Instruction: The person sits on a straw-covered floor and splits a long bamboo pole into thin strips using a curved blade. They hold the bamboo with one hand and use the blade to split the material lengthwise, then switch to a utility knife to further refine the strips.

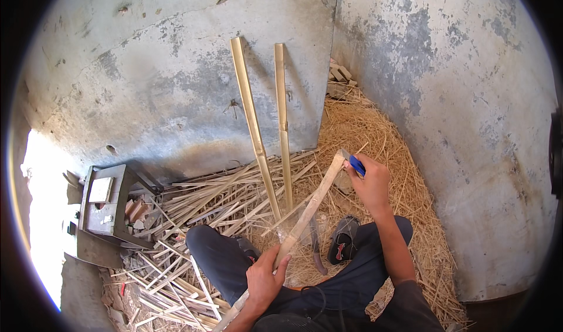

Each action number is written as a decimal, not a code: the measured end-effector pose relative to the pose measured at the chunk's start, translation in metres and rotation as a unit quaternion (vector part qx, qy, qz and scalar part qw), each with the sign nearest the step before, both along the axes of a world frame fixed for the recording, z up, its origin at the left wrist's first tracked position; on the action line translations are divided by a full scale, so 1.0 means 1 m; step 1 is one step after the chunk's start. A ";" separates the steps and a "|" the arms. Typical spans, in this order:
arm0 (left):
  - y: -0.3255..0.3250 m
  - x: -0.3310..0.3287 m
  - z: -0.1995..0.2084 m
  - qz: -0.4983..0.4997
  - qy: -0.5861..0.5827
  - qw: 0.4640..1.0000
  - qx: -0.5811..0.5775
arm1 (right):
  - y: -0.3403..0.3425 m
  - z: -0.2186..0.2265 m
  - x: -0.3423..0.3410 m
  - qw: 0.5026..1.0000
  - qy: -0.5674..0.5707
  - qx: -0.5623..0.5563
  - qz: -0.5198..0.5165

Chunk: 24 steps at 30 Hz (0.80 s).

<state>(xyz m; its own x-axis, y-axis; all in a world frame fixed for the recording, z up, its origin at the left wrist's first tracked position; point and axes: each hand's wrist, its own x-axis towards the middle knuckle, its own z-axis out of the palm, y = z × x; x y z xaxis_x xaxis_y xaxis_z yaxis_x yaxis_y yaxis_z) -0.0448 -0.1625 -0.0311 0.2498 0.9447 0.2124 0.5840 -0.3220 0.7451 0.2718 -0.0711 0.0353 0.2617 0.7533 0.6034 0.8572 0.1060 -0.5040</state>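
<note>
A long pale bamboo strip slants across my lap, from beside my left hip up to the far right. My left hand is wrapped around its lower part. At its far end, my right hand is closed on a small blue tool, which is close against the strip's tip; its working end is too small to make out. Between my feet, partly behind the strip, lies a curved tool with a dark upper part and a brownish lower end.
Two split bamboo lengths lean against the grey wall. Cut bamboo strips lie heaped at left, and shavings cover the floor at right. A wooden stool lies tipped over near the bright opening. Bricks sit in the far corner.
</note>
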 end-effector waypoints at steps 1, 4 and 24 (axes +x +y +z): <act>0.000 0.000 0.000 -0.002 -0.001 1.000 0.000 | 0.002 0.000 0.001 1.000 0.007 -0.009 0.005; 0.000 -0.001 0.001 -0.008 -0.001 1.000 -0.008 | 0.008 -0.002 0.006 0.999 0.012 -0.042 0.032; 0.012 -0.027 0.024 -0.076 -0.050 0.979 -0.184 | 0.017 -0.033 0.072 0.837 0.427 -0.195 0.281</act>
<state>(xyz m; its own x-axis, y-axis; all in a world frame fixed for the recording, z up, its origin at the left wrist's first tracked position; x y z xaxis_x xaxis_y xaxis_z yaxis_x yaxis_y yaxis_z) -0.0715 -0.1506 -0.0068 0.3887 0.9154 -0.1045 0.4679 -0.0984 0.8783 0.3443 -0.0543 0.0028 0.0103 0.9984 0.0564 0.0356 0.0560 -0.9978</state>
